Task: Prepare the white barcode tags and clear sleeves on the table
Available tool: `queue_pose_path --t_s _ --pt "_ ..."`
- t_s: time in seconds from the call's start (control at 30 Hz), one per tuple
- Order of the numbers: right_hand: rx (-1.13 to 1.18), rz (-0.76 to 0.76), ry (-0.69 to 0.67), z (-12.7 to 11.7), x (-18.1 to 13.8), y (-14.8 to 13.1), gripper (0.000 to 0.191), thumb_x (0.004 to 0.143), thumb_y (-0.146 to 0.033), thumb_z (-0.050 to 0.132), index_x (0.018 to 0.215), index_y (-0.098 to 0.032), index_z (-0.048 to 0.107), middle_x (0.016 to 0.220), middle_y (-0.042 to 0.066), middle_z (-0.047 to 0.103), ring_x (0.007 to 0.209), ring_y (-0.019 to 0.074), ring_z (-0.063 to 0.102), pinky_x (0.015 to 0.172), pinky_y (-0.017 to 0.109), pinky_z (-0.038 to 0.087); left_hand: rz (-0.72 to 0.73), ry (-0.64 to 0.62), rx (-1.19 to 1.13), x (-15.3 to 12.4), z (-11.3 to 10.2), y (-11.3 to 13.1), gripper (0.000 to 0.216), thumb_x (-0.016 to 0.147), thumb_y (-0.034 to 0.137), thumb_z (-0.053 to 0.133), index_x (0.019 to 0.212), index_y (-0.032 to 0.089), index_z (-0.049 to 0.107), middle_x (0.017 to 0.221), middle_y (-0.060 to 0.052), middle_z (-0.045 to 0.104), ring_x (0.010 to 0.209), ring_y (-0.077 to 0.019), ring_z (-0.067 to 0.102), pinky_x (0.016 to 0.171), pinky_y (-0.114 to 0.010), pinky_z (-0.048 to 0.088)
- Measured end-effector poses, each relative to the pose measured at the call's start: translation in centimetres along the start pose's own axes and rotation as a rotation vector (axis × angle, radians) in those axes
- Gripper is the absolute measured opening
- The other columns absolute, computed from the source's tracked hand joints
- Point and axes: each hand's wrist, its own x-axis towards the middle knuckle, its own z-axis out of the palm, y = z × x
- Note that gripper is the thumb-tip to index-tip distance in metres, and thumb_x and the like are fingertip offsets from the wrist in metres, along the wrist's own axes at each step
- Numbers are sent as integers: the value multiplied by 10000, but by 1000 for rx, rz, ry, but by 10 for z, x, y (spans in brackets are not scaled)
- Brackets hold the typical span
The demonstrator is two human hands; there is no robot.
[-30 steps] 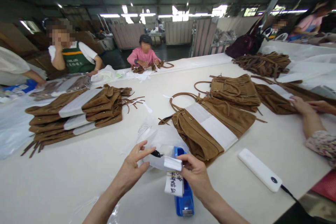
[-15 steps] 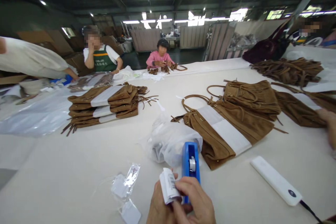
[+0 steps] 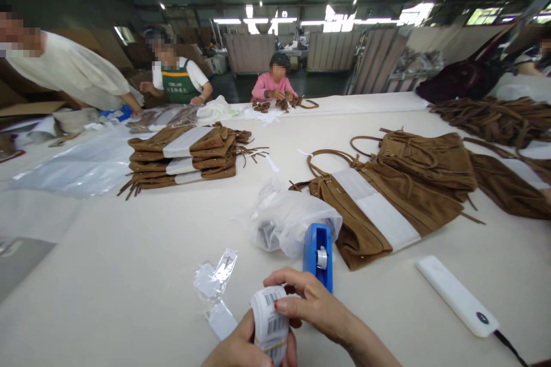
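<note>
Both my hands are at the bottom edge of the view, close together. My left hand (image 3: 241, 350) grips a roll of white barcode labels (image 3: 269, 321) from below. My right hand (image 3: 310, 307) rests its fingers over the top of the same roll. A blue tape dispenser (image 3: 318, 255) stands on the table just beyond my right hand. Small clear plastic packets (image 3: 213, 281) lie to the left of the roll. A crumpled clear plastic bag (image 3: 288, 221) sits behind the dispenser.
A brown suede bag with a white paper band (image 3: 379, 212) lies right of centre, more brown bags (image 3: 426, 155) behind it. A stack of banded bags (image 3: 185, 155) sits at left. A white flat device with cable (image 3: 456, 295) lies at right. Several people work along the far side.
My hands came together near the table's front edge, and the label roll now stands more upright between them. The view shifted left; the co-worker's hand at right is out of view.
</note>
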Motion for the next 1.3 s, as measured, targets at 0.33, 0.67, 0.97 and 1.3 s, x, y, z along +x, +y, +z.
queue_pose_path --t_s 0.33,0.67,0.97,1.3 --pt "57 14 205 3 7 22 370 617 -308 675 945 -193 549 835 21 538 723 138 507 496 210 449 41 59 -82 -2 -14 -15 560 655 432 613 1060 71 475 807 -166 633 591 -164 573 521 -221 341" --pt "-470 -390 434 9 4 40 92 743 -164 550 824 -199 525 847 45 570 829 158 545 746 292 460 50 163 -274 9 -14 -23 712 763 662 254 969 56 565 715 -152 646 520 -156 590 509 -217 381" --pt "-417 -425 257 11 -15 48 125 812 -140 428 860 -224 506 787 14 639 573 101 586 643 246 471 62 263 -247 8 -13 -28 617 777 618 323 891 73 589 633 -118 643 504 -162 583 497 -218 386" --pt "-24 69 519 22 0 79 293 779 -471 457 736 -181 462 557 -35 451 510 92 421 464 194 378 -131 356 -362 18 -5 -37 738 755 674 248 885 28 579 507 -87 581 370 -109 517 383 -170 304"
